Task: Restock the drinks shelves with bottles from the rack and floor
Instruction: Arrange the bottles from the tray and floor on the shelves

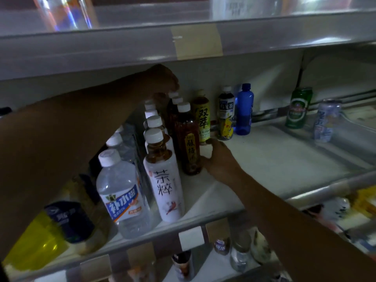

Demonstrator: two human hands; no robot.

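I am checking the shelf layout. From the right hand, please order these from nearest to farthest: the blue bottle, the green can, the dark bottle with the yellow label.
From the right hand:
1. Dark bottle with the yellow label, touching it, on its left.
2. Blue bottle, further back, slightly right.
3. Green can, far right.

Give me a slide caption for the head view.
Both hands align dark tea bottles on the drinks shelf, left hand behind, right hand in front.

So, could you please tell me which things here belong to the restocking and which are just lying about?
In the job:
- left hand at the back caps
- right hand on the dark bottle
- white tea bottle
- water bottle
- shelf

Lying about:
- blue bottle
- green can
- tape
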